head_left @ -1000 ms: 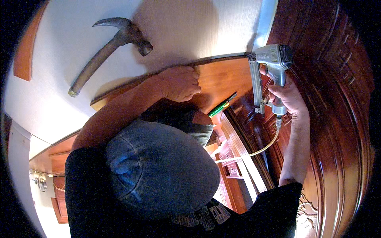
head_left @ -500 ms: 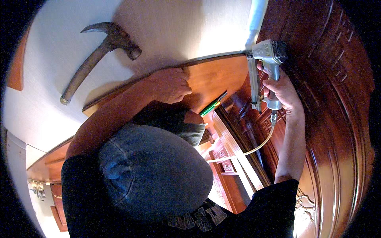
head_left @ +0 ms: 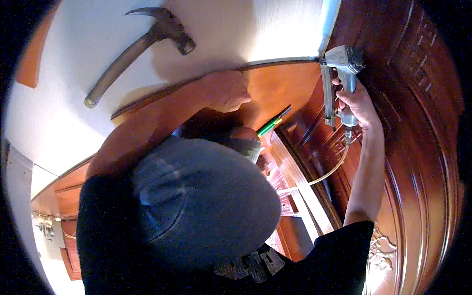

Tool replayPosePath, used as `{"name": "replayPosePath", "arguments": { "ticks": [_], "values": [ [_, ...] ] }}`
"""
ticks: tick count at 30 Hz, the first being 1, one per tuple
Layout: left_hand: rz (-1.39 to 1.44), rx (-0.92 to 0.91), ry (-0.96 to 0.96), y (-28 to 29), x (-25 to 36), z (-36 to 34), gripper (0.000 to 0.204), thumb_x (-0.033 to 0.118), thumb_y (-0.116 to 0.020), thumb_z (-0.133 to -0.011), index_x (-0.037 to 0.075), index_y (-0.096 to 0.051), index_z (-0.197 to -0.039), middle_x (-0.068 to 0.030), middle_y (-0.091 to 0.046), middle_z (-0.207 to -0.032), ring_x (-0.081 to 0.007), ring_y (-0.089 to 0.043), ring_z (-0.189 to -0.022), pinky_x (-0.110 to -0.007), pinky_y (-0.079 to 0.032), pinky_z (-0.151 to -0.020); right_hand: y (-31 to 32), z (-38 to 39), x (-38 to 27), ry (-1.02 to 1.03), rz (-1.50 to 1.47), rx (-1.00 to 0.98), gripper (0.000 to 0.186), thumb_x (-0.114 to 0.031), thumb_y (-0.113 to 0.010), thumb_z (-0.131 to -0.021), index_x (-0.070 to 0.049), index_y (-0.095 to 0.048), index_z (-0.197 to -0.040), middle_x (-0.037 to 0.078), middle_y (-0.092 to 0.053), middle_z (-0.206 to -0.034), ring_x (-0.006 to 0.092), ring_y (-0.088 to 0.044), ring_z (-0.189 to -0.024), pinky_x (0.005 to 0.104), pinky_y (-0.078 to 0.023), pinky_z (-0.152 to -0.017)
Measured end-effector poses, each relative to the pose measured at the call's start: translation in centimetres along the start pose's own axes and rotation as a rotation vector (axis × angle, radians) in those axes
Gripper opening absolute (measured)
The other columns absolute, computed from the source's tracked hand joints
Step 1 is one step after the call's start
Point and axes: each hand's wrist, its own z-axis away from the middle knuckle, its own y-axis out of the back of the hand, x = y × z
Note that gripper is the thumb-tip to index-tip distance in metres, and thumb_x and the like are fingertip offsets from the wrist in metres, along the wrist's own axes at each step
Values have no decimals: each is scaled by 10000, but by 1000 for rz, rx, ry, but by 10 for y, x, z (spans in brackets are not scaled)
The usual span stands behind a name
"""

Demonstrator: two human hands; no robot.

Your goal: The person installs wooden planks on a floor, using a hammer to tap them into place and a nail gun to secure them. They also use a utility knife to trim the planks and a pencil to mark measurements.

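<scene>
My right hand [head_left: 361,105] grips a pneumatic nail gun [head_left: 348,81] by its handle, fingers wrapped around it. The gun's nose is up against the corner where an orange-brown wooden board [head_left: 287,86] meets dark carved woodwork [head_left: 378,54]. A pale air hose [head_left: 339,169] curves down from the handle. My left hand [head_left: 227,92] lies on the board with its fingers curled in; whatever they may hold is hidden. The left forearm runs along the board's edge. Beyond it, a claw hammer [head_left: 132,51] with a worn handle rests on a white panel [head_left: 221,29].
A grey-blue cap [head_left: 211,201] and a dark shirt [head_left: 305,273] block the lower middle. Near the board is a slim green, yellow and black tool [head_left: 270,124]. Pale wooden strips [head_left: 302,199] run below it. Carved, polished mouldings [head_left: 418,162] curve along the right side.
The whole view has shifted, so the hammer, board and both hands appear farther right and slightly higher. Against the board, the nail gun and my left hand show no clear movement.
</scene>
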Motion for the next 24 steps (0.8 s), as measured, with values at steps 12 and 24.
{"name": "replayPosePath", "arguments": {
  "ticks": [12,24],
  "values": [
    [-24,270,128,49,24,118,164,306,-670,-891,172,-712,-977,-40,-700,-844,-291,-676,-845,-482,-525,-783,-195,158,-40,406,-571,-50,616,-174,-854,-824,-31,-573,-1354,64,-728,-1031,156,-673,-646,297,-566,-521],
    [-1190,1109,1506,151,31,575,275,248,-595,-956,149,-713,-1183,-35,-744,-933,-216,-682,-896,-397,-564,-847,-356,175,-110,332,-250,-340,583,-155,-807,-853,-45,-565,-1372,63,-709,-1080,167,-674,-792,320,-574,-643]
  ]
}}
